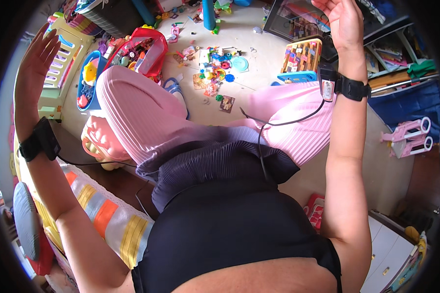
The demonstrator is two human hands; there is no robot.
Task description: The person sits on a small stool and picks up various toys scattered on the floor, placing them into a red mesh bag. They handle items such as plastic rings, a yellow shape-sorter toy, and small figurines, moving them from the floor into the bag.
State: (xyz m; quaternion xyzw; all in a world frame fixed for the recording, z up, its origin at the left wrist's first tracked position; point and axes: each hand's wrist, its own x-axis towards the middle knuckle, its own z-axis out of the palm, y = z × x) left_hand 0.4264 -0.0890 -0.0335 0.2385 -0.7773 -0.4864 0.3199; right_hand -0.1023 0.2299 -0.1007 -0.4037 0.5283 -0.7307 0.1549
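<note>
My left hand [40, 60] is raised at the left, its fingers apart and holding nothing, beside a cream plastic rail [64, 55]. My right hand [343, 23] is up at the top right, empty, its fingertips partly cut off by the frame edge. Each wrist wears a black strapped device with a cable. Between my hands, small toys [220, 66] lie scattered on the tiled floor around a light blue round plate [239, 63]. A red-rimmed clear bag [156, 55] full of toys stands near my knee. Wooden blocks fill a blue-based container [297, 76] below my right hand.
A blue tub [81, 88] holds a yellow toy. A blue post [208, 16] stands on the floor ahead. Shelves with books [388, 55] and a pink-and-white toy frame [407, 137] are at the right. A striped cover [106, 216] lies at the left, a white cabinet [385, 252] lower right.
</note>
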